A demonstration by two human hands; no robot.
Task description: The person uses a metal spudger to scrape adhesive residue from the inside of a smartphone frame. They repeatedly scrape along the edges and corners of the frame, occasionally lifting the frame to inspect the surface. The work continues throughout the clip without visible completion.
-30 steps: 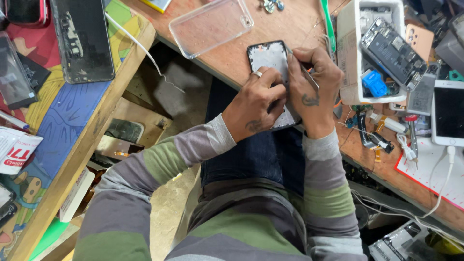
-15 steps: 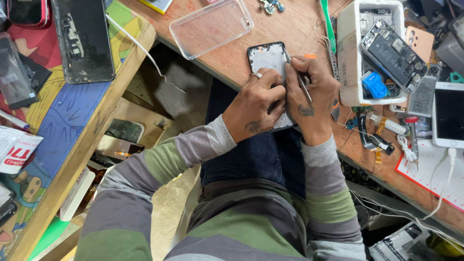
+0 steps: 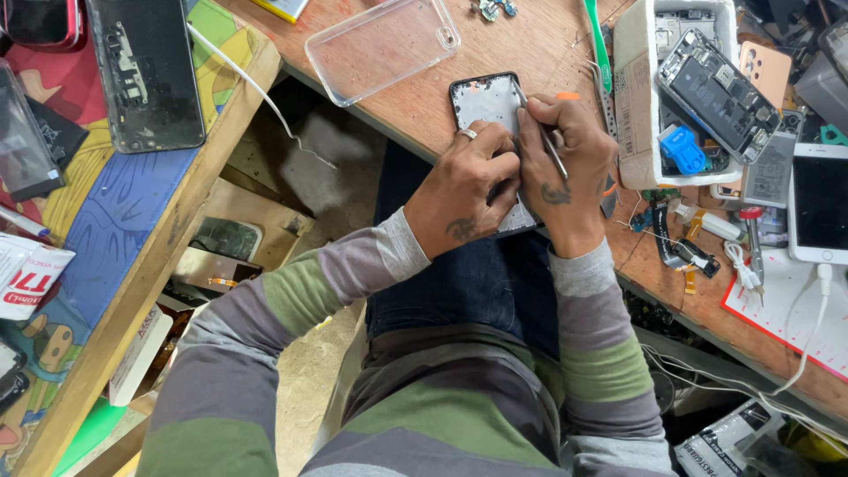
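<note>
An opened phone body, dark-framed with a grey inner plate, lies at the near edge of the wooden workbench. My left hand, a ring on one finger, presses down on the phone and holds it steady. My right hand grips thin metal tweezers whose tip touches the phone's right side. Both hands cover the lower half of the phone.
A clear phone case lies on the bench behind the phone. A white tray holds another opened phone. A white phone on a cable, small parts and a screwdriver sit to the right. A black panel rests on the left table.
My right hand has shifted slightly up and left along the phone, bringing the tweezers more upright. The left hand stays pressed on the phone.
</note>
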